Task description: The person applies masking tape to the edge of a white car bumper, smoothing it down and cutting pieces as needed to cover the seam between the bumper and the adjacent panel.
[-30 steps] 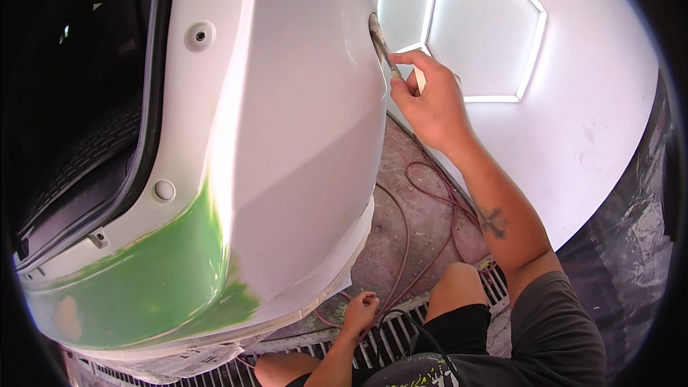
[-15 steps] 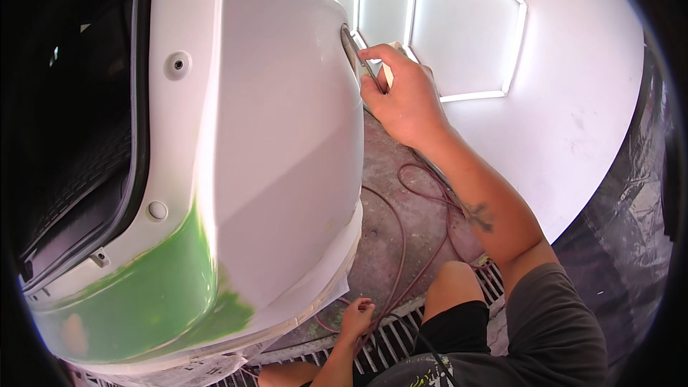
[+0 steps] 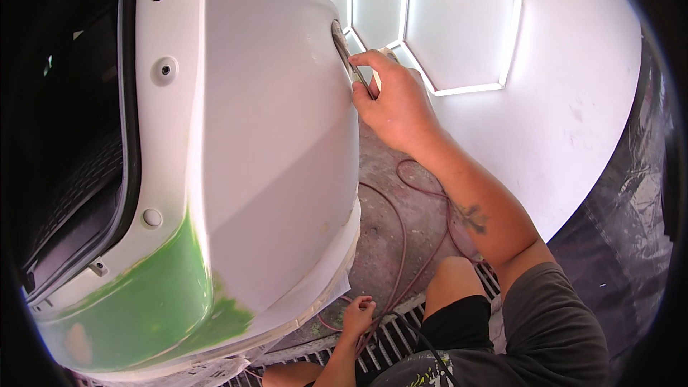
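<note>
At the rounded far edge of the white and green car body panel (image 3: 272, 100), my right hand (image 3: 401, 104) is closed on a thin, flat, dark-edged strip (image 3: 360, 79). The strip lies along the panel's edge, pinched between thumb and fingers. A pale tan piece (image 3: 385, 57) shows behind my fingers; whether it belongs to the strip I cannot tell. Low down by my knees, my left hand (image 3: 357, 313) hangs with its fingers curled in, apart from the panel. What it holds, if anything, does not show.
A dark reddish hose (image 3: 401, 229) loops over the stained floor (image 3: 373, 165) beside a metal floor grating (image 3: 390, 337). Masking paper (image 3: 337, 290) hangs along the panel's lower edge. A big white surface with glowing hexagon outlines (image 3: 459, 36) fills the right; dark plastic sheeting (image 3: 623, 193) is beyond it.
The panel has shifted slightly left in view, and my right hand with the strip has moved a little left and down. My left hand stays almost where it was.
</note>
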`<action>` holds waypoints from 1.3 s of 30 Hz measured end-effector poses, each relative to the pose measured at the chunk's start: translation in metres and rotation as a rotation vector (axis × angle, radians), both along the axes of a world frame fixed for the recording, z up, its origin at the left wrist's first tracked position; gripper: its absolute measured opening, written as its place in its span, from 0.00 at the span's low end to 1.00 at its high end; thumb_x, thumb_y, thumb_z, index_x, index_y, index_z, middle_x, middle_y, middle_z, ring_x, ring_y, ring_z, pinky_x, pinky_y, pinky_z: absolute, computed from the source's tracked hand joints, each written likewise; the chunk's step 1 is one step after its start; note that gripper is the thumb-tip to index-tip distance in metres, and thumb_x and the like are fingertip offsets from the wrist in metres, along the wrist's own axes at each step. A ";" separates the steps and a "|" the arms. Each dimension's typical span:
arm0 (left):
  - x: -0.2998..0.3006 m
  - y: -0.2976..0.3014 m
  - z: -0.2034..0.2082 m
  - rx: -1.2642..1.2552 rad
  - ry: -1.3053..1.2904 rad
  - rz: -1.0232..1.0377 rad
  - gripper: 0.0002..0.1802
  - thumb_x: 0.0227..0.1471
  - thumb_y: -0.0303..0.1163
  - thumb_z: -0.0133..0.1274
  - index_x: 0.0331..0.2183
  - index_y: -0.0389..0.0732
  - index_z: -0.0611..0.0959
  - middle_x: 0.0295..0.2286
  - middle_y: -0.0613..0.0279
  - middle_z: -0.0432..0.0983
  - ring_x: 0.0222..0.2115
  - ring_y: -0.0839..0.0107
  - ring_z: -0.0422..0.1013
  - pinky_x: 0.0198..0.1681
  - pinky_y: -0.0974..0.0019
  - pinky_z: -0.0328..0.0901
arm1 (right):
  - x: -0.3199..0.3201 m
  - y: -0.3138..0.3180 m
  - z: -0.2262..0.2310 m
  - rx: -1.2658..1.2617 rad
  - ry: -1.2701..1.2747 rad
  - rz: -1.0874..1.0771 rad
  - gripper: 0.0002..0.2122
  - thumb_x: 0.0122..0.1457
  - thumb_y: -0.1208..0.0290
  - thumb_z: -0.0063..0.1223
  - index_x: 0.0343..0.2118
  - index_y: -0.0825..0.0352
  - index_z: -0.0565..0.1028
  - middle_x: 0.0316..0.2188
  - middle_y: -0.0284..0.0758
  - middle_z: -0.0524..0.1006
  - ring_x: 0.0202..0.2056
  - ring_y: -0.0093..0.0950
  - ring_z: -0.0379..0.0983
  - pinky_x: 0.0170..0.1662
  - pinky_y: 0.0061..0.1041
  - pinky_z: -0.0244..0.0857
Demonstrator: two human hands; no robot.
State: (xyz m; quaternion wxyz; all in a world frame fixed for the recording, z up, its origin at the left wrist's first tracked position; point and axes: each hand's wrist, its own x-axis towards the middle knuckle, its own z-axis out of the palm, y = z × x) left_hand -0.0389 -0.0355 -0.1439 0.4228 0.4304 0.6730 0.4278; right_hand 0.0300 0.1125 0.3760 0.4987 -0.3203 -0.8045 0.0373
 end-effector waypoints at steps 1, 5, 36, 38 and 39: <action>0.000 0.000 -0.001 0.007 0.004 -0.001 0.22 0.57 0.43 0.64 0.50 0.43 0.88 0.39 0.55 0.87 0.41 0.62 0.83 0.47 0.59 0.74 | 0.000 -0.001 0.000 0.004 0.002 0.000 0.16 0.61 0.75 0.59 0.52 0.70 0.79 0.21 0.46 0.80 0.27 0.45 0.81 0.39 0.42 0.73; -0.001 0.000 0.002 0.002 0.001 0.001 0.22 0.57 0.42 0.64 0.50 0.43 0.88 0.39 0.56 0.87 0.40 0.62 0.82 0.47 0.59 0.74 | 0.000 -0.003 -0.002 -0.033 0.004 -0.003 0.16 0.61 0.76 0.59 0.52 0.70 0.79 0.21 0.46 0.80 0.27 0.45 0.81 0.39 0.41 0.73; 0.007 -0.024 -0.036 -0.102 -0.187 -0.109 0.22 0.59 0.40 0.65 0.51 0.40 0.87 0.40 0.55 0.87 0.40 0.65 0.82 0.47 0.62 0.74 | 0.008 0.031 -0.014 -0.154 0.178 0.233 0.16 0.74 0.69 0.49 0.61 0.66 0.77 0.29 0.29 0.78 0.32 0.18 0.71 0.37 0.22 0.66; 0.015 -0.023 -0.030 -0.125 -0.147 -0.118 0.22 0.59 0.41 0.64 0.51 0.41 0.87 0.40 0.54 0.87 0.41 0.64 0.83 0.47 0.61 0.74 | 0.028 0.025 -0.003 -0.175 0.100 0.168 0.16 0.73 0.69 0.49 0.60 0.67 0.77 0.30 0.32 0.80 0.30 0.21 0.73 0.35 0.24 0.67; 0.017 -0.020 -0.029 -0.134 -0.124 -0.111 0.22 0.59 0.41 0.64 0.51 0.41 0.87 0.40 0.54 0.87 0.41 0.64 0.83 0.47 0.61 0.74 | 0.039 0.024 -0.001 -0.195 0.127 0.170 0.16 0.73 0.69 0.49 0.60 0.66 0.77 0.30 0.32 0.80 0.30 0.20 0.73 0.35 0.24 0.67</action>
